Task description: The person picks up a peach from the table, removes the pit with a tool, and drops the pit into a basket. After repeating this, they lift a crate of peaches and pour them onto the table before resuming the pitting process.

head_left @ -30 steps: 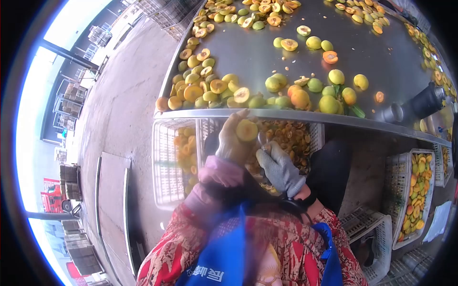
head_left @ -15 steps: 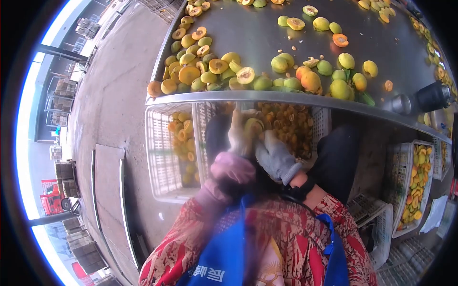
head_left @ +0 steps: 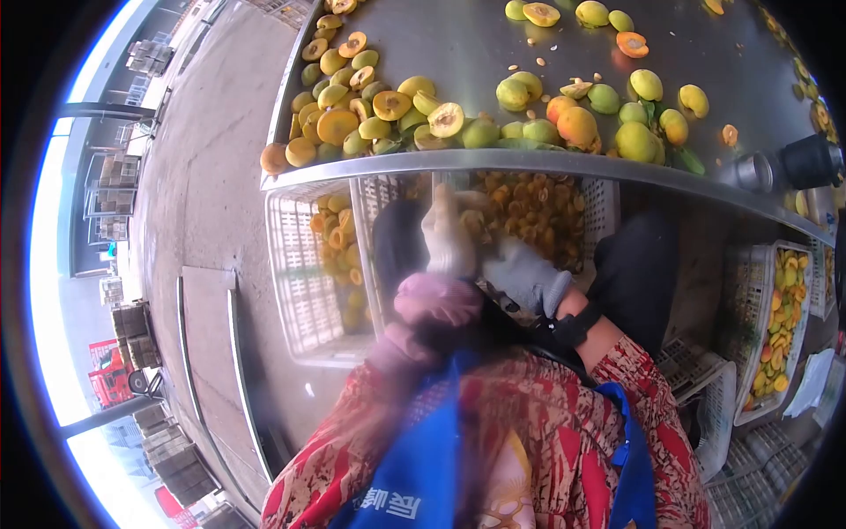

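Note:
My left hand (head_left: 448, 234), in a whitish glove with a pink sleeve cuff, is closed around a yellowish apricot (head_left: 476, 220), blurred and partly hidden by the fingers. Beside it, my right hand (head_left: 522, 271) wears a grey-white glove, with a black band on the wrist. Its fingers are bent in against the left hand and the fruit; what they grip is hidden. Both hands are below the front edge of a metal table (head_left: 529, 159), above a white crate (head_left: 601, 216) of apricot halves. On the table lie whole and halved apricots (head_left: 337, 126).
To the left stands another white crate (head_left: 304, 291) with halves in it. A crate of cut fruit (head_left: 775, 322) is at the right. A dark flask (head_left: 806, 163) and metal cup (head_left: 755, 172) lie near the table edge. Loose stones and a leaf (head_left: 687, 160) are on the tabletop.
The view has shifted slightly, so the table sits higher in it. The apricot between my hands shows less now, and my right hand has moved slightly lower and further right.

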Demonstrator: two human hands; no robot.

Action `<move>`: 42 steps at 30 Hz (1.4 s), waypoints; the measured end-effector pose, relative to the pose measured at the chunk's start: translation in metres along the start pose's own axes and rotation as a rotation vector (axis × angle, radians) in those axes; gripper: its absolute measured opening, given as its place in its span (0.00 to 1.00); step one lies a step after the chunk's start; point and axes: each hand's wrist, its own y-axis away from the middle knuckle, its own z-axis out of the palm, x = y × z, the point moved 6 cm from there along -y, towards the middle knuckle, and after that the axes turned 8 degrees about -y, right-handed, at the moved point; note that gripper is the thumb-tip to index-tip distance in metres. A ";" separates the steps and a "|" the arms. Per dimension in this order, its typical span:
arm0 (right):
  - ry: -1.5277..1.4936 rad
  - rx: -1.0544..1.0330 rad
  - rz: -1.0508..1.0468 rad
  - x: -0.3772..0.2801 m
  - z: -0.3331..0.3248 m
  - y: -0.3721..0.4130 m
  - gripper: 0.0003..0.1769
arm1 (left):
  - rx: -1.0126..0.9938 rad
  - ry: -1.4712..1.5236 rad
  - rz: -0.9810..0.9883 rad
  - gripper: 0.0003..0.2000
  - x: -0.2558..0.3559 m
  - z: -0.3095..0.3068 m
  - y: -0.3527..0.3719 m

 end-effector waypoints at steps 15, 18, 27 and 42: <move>-0.270 -0.286 0.344 -0.010 -0.004 0.023 0.12 | -0.310 0.055 -0.321 0.29 -0.015 0.008 -0.006; -0.235 -0.302 0.343 -0.002 -0.010 0.020 0.13 | -0.254 -0.222 -0.091 0.28 -0.013 0.001 0.003; 0.126 -0.252 0.105 0.000 -0.009 0.018 0.15 | -0.364 0.123 -0.346 0.28 -0.028 0.009 0.006; -0.188 -0.413 0.174 0.057 -0.007 0.009 0.07 | -0.403 -0.090 -0.277 0.26 -0.020 0.021 0.013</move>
